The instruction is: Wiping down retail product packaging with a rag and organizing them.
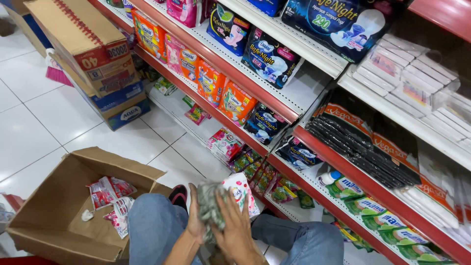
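Both hands pressed around a packet!
Left hand (196,221) and right hand (235,228), fingers curled shut, clasp the white packet (240,191) beside the cardboard box (54,196).

orange packets (210,81) mid-shelf, dark blue packs (269,60) above, red-white sachets (109,189) in carton (49,221)

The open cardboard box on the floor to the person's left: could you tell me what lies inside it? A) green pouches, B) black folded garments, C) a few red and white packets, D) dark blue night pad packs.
C: the open cardboard box holds a few red and white packets on its bottom, while both the left hand and the right hand clasp a similar packet over the knees.
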